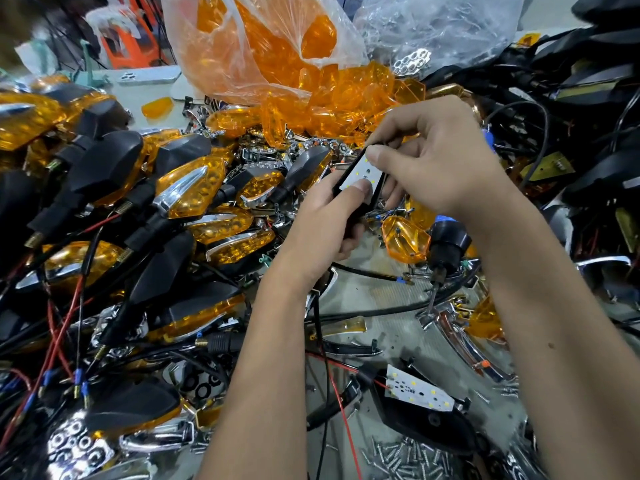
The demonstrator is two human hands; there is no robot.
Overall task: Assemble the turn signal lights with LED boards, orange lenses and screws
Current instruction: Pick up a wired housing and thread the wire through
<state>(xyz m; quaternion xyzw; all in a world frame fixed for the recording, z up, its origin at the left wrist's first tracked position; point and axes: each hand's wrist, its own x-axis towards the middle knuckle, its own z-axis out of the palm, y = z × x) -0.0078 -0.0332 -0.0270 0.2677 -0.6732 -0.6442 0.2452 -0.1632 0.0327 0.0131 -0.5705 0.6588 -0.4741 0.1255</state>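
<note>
Left hand (325, 216): grip closed round a black lamp housing (358, 202), thumb pressed flat on the white LED board (363, 174) seated in it. Most of the housing is hidden under the fingers.

Right hand (433, 161): fingertips pinch the far end of the same board and housing; what lies under the palm cannot be seen.

Just beyond the hands: a loose orange lens (407, 242) lying face down on the table (367, 292), beside a black electric screwdriver (446, 244) whose body is cut off by the right forearm.

Near edge: a second LED board (417, 389) resting on another black housing, red wire attached; a scatter of screws (408, 459), partly out of frame.

Left side: a heap of finished turn signals (138, 188), black with orange lenses, tangled in red and black wires.

Far side: a clear plastic bag (249, 53) of orange lenses, spilling open; a second bag (436, 29) with contents too blurred to name.
</note>
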